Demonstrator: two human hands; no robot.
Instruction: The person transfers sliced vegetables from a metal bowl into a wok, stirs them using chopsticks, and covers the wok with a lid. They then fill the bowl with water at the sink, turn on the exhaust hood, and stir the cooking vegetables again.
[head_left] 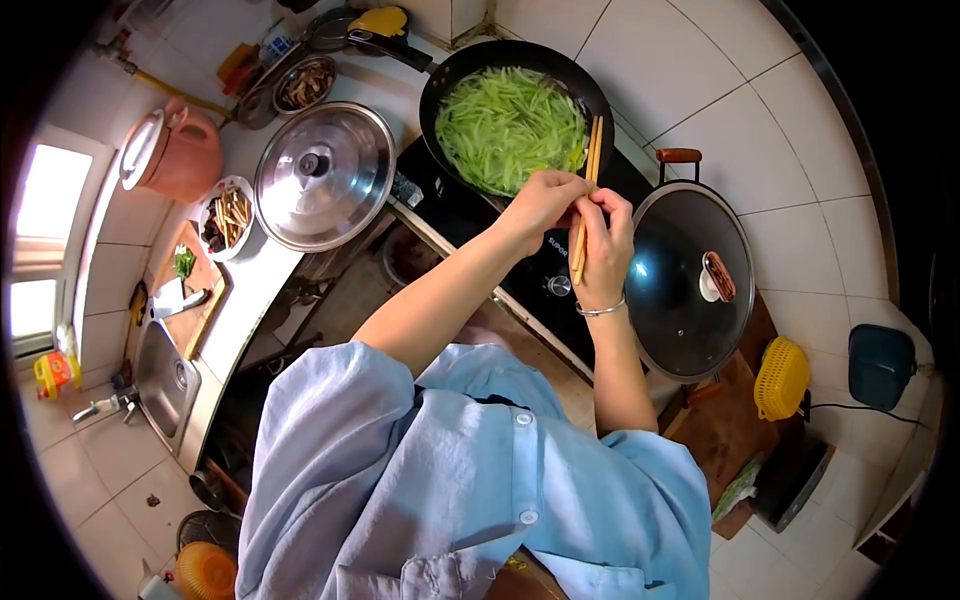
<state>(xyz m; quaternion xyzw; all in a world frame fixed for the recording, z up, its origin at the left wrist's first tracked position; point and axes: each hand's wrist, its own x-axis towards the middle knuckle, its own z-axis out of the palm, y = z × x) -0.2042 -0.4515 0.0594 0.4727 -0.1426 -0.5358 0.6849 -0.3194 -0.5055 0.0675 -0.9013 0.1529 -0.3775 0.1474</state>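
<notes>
Over the front edge of the cooktop, my right hand is closed around a pair of wooden chopsticks, which point up toward the pan. My left hand meets it there, its fingers pinched together at the middle of the chopsticks; exactly what the fingertips grip is partly hidden. Just beyond both hands, a black frying pan sits on the black cooktop, holding green vegetable strips in liquid. A silver bracelet circles my right wrist.
To the right stands a large pot with a glass lid. On the left counter are a steel lid, a white bowl of cut ingredients, a bowl of mushroom-like slices, a cutting board with a knife, and a sink.
</notes>
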